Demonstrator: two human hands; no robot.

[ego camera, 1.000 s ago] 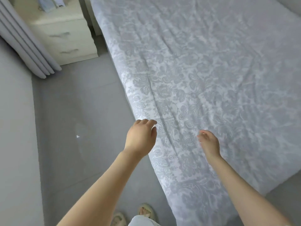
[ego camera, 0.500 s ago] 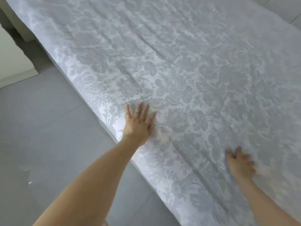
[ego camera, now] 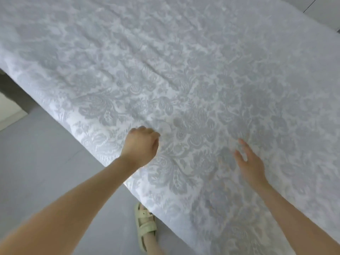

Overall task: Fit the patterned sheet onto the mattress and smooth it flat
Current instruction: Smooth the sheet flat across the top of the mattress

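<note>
The patterned sheet, white with a grey floral print, covers the whole mattress top and hangs over the near side edge. Shallow creases run across its middle. My left hand sits on the sheet just inside that edge, fingers curled down into the fabric with the fingertips hidden under the hand. My right hand lies further in on the sheet with its fingers straight and spread, slightly blurred.
Grey floor runs along the bed's left side. My foot in a pale green sandal stands right against the mattress edge. A corner of a white cabinet shows at the far left.
My view has moved closer over the bed. The left hand went from flat with spread fingers to curled on the sheet. The right hand's fingers have straightened and stretched out over the fabric.
</note>
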